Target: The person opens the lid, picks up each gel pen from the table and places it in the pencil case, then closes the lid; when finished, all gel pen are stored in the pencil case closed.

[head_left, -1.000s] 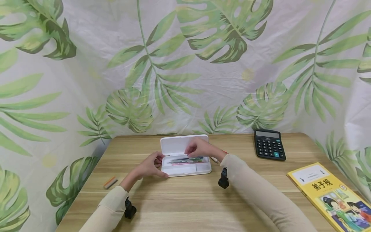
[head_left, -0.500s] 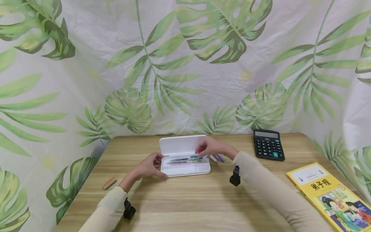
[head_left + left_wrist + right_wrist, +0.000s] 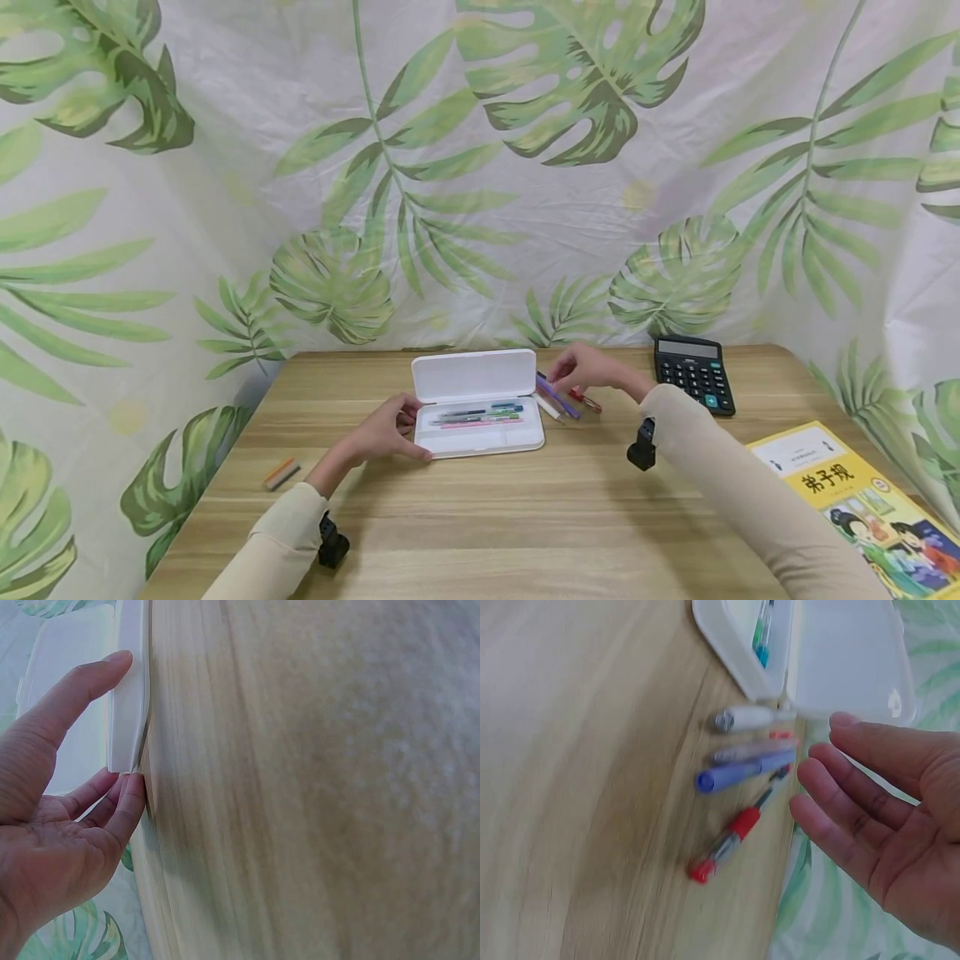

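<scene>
A white pencil case (image 3: 474,375) lies on the table with its lid raised; several pens (image 3: 480,414) rest inside it. At its left end my left hand (image 3: 386,432) holds it, the thumb on the front wall and the fingers at the side, as the left wrist view shows. My right hand (image 3: 588,368) hovers over loose pens to the right of the case, fingers loosely bent and holding nothing. In the right wrist view these are a white pen (image 3: 746,718), a clear-barrelled pen (image 3: 742,752), a purple pen (image 3: 739,772) and a red pen (image 3: 731,841).
A black calculator (image 3: 693,379) lies at the back right, and a yellow book (image 3: 840,475) at the right edge. On the left is a small orange and grey block (image 3: 282,473), perhaps an eraser. A leaf-patterned curtain (image 3: 450,208) hangs behind the wooden table (image 3: 480,525).
My right hand has moved right, from above the pencil case to above the loose pens, uncovering the pens in the case. My left hand has stayed at the case's left end.
</scene>
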Demonstrator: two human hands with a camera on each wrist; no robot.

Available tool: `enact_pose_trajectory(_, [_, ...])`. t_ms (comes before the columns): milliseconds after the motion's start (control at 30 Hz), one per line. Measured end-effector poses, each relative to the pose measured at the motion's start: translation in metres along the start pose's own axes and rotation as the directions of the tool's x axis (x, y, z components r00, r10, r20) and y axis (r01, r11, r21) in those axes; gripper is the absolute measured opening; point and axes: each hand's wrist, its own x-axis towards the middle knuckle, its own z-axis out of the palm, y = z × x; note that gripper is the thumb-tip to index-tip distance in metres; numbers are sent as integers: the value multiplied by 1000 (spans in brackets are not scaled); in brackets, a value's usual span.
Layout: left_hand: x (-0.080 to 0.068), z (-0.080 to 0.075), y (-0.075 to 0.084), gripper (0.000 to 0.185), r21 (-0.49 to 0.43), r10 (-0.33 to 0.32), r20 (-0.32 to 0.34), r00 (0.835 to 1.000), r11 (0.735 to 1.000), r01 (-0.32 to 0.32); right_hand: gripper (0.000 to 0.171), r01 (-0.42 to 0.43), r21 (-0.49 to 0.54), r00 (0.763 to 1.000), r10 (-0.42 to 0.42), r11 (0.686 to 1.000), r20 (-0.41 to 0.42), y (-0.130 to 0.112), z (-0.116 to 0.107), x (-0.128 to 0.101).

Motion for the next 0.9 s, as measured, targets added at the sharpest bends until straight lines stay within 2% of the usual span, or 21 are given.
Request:
enact_pose_trajectory(133, [-1, -1, 0, 80, 0, -2, -1, 1000, 1000, 2, 19, -29, 9, 999, 29, 1000, -37, 9, -5, 1])
enact_pose_trajectory(367, [-2, 0, 1, 80, -7, 6, -4, 1000, 1000, -6, 19, -28, 30, 996, 31, 999, -79, 20, -5, 7])
enact_pose_trajectory(767, [-1, 1, 0, 80, -3, -8, 2, 1000, 1000, 8, 22, -127, 81, 986, 135, 989, -100, 35, -1, 25])
enact_pose_trajectory(900, [-1, 0, -1, 80, 4, -5, -1, 1000, 1000, 5, 24, -130, 99, 984, 140, 987, -107, 36, 1, 29])
